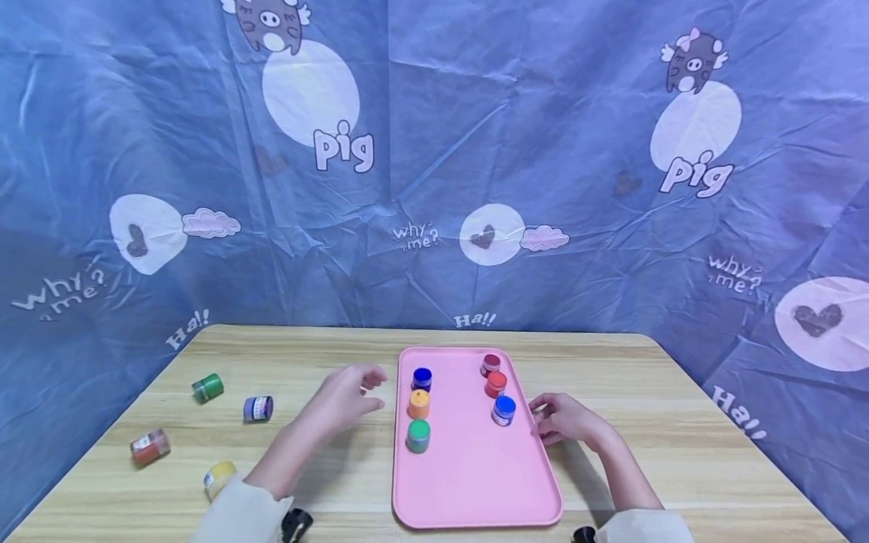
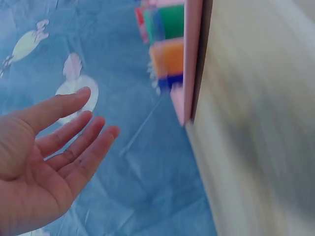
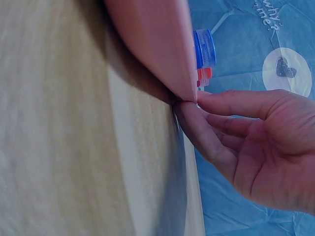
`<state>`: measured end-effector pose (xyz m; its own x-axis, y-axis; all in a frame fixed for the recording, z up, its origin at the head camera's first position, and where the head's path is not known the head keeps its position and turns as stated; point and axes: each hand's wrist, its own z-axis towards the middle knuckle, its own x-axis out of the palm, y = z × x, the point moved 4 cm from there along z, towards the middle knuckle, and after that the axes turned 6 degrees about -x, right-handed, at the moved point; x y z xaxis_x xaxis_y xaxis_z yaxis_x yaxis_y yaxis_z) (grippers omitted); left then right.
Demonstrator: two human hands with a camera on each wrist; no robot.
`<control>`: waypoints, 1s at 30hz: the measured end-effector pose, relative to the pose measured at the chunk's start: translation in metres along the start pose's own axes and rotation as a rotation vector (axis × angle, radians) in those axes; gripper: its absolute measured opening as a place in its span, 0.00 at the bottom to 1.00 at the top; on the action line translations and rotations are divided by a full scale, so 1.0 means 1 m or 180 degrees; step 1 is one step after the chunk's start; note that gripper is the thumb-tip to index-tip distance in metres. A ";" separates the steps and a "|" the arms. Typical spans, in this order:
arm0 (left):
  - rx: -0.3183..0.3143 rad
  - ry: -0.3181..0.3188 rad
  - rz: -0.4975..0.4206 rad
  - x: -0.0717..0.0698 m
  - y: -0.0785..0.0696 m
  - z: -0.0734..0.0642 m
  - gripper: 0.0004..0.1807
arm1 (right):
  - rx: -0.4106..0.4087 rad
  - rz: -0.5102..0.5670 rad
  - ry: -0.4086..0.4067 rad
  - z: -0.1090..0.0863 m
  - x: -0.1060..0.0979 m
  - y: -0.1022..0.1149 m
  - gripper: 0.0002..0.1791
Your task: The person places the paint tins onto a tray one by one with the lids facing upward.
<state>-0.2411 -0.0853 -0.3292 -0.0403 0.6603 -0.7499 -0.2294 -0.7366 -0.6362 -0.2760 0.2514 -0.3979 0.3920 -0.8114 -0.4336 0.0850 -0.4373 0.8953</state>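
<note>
Two pale sleeves point(image 1: 239, 516), at the near side; a black band point(image 1: 296, 524) shows at each wrist.

One yellow jar point(image 1: 219, 477), left side of the wooden desk point(image 1: 339, 490), partly hidden by the left sleeve.

One pink tray point(image 1: 478, 486), rectangular, rounded corners, raised rim; lies on the desk between the two hands, long sides running away from the person. Carries six paint jars in two columns.

One orange-red jar point(image 1: 149, 448), on its side, far left of the desk.

One green-lidded jar point(image 1: 419, 437), upright, nearest of the tray's left column.

One right hand point(image 1: 566, 420), at the tray's right edge. Grip closed to a pinch, thumb and fingers on the rim.

One blue-lidded jar point(image 1: 503, 411), upright, nearest of the right column.

One purple jar point(image 1: 259, 409), on its side, on the desk left of the left forearm.

One orange jar point(image 1: 419, 405), upright, mid left column.

One left hand point(image 1: 345, 396), just beside the tray's left edge, apart from it. Grip wide, fingers loosely bent, holding nothing.

One green jar point(image 1: 207, 388), lying on the desk.

One red jar point(image 1: 496, 385), mid right column.

One dark blue jar point(image 1: 422, 379), far end of the left column.

One dark red jar point(image 1: 490, 366), far end of the right column.

One blue printed backdrop point(image 1: 441, 294), behind the desk.
</note>
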 end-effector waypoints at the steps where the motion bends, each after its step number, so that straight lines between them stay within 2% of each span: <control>1: -0.0032 -0.0035 0.0000 -0.007 0.003 -0.002 0.16 | 0.0009 -0.0001 -0.0004 0.000 0.000 0.000 0.19; 2: -0.0039 -0.0067 0.0003 -0.015 0.006 -0.004 0.16 | 0.0013 -0.0008 -0.0007 0.000 0.000 0.000 0.19; 6: 0.0145 -0.0150 0.0047 -0.043 0.021 -0.014 0.14 | 0.0020 -0.0003 -0.0006 0.001 0.001 -0.001 0.19; 8: 0.0274 -0.0104 0.0088 -0.055 0.029 -0.020 0.14 | 0.0020 0.0011 -0.0002 0.001 0.001 -0.001 0.20; 11: 0.0441 0.0068 0.0249 -0.069 0.044 -0.030 0.14 | 0.0018 0.0018 -0.0010 0.001 0.002 -0.001 0.20; 15: 0.0598 0.0430 0.0473 -0.081 0.067 -0.046 0.15 | 0.0026 0.0000 -0.0021 0.001 0.001 -0.001 0.19; 17: 0.0607 0.0712 0.0470 -0.085 0.079 -0.054 0.16 | 0.0024 -0.0005 -0.0023 0.001 0.001 -0.001 0.19; 20: 0.0426 0.1298 0.0319 -0.090 0.099 -0.066 0.18 | 0.0026 -0.0008 -0.0024 0.000 0.001 0.000 0.19; 21: 0.0395 0.1449 0.0305 -0.090 0.105 -0.070 0.18 | 0.0022 -0.0010 -0.0022 0.000 0.001 0.000 0.19; 23: 0.0177 0.1691 0.0274 -0.092 0.117 -0.078 0.20 | 0.0020 -0.0008 -0.0021 0.000 0.001 0.000 0.19; 24: 0.0099 0.1779 0.0241 -0.092 0.123 -0.081 0.21 | 0.0024 -0.0008 -0.0020 0.000 0.001 0.001 0.19; 25: 0.0105 0.1793 0.0292 -0.092 0.128 -0.083 0.22 | 0.0025 -0.0005 -0.0019 0.000 0.001 0.001 0.19; 28: 0.0145 0.1798 0.0342 -0.093 0.140 -0.088 0.24 | 0.0028 -0.0013 -0.0018 -0.001 0.001 0.001 0.19; 30: 0.0267 0.1767 0.0378 -0.094 0.146 -0.090 0.24 | 0.0037 -0.0015 -0.0022 -0.001 0.001 0.001 0.19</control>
<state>-0.1833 -0.2679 -0.3677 0.4410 0.3811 -0.8126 -0.3318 -0.7720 -0.5422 -0.2749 0.2504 -0.3973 0.3853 -0.8120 -0.4384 0.0763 -0.4455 0.8920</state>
